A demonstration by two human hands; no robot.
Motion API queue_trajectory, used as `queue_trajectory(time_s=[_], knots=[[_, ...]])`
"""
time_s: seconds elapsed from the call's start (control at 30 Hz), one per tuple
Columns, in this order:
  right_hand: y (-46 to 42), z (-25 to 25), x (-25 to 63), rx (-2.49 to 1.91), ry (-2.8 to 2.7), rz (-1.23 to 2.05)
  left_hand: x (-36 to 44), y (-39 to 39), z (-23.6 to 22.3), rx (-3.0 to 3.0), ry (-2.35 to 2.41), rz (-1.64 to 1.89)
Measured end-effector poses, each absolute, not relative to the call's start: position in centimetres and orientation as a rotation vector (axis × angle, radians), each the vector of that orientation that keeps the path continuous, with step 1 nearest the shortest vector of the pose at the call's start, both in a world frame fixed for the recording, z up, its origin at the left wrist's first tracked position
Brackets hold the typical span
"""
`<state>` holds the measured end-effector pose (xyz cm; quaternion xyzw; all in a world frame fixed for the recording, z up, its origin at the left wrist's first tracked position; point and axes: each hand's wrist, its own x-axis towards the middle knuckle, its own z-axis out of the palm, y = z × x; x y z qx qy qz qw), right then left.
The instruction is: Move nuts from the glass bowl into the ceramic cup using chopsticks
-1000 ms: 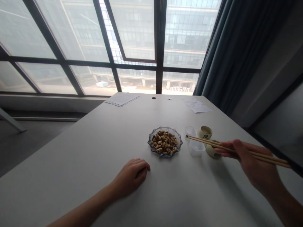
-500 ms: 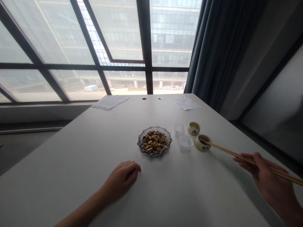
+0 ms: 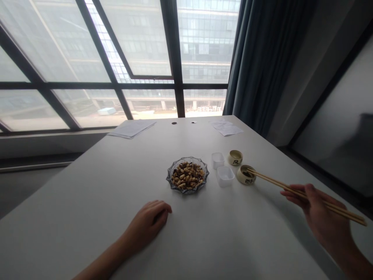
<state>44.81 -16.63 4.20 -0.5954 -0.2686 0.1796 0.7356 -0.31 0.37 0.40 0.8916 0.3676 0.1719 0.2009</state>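
My right hand point(image 3: 323, 214) grips a pair of wooden chopsticks point(image 3: 279, 182) at the right side of the table. Their tips reach over the mouth of the nearer cream cup point(image 3: 246, 180), which bears dark lettering and has a few dark bits inside. Whether the tips pinch anything is too small to tell. Loosely curled, my left hand point(image 3: 150, 219) rests on the white table with nothing visible in it. Just beyond it stands a scalloped glass bowl point(image 3: 169, 182) heaped with mixed nuts and seeds point(image 3: 189, 175).
Two clear plastic containers point(image 3: 225, 177) stand between the glass bowl and the cups. Behind the nearer cup is a second cream cup point(image 3: 235, 157). Paper sheets point(image 3: 132, 127) lie at the far left, another sheet point(image 3: 226, 127) at the far right. Windows and a dark curtain point(image 3: 253, 58) lie beyond.
The chopstick tips have risen slightly within the mouth of the nearer cup. The whole view has shifted a little, and my left hand stays resting on the table.
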Motion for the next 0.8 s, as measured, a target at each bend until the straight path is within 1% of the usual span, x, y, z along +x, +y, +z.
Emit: queue_trajectory(time_s=[0.13, 0.3, 0.5, 0.67, 0.8], knots=[[-15.1, 7.1, 41.9, -1.324, -0.879, 0.371, -0.3, 0.3, 0.5, 2.491, 1.022, 0.490], [-10.5, 10.6, 36.8, -1.333, -1.289, 0.565, -0.2, 0.2, 0.6, 2.483, 1.016, 0.505], [-5.9, 12.5, 31.1, -1.481, -1.741, 0.575, -0.3, 0.1, 0.4, 2.458, 1.005, 0.515], [-4.8, 12.8, 29.9, -1.617, -1.815, 0.485, -0.3, 0.0, 0.2, 2.451, 0.999, 0.532], [-4.9, 13.5, 30.4, -1.632, -1.853, 0.539, -0.4, -0.2, 0.3, 2.445, 0.991, 0.545]])
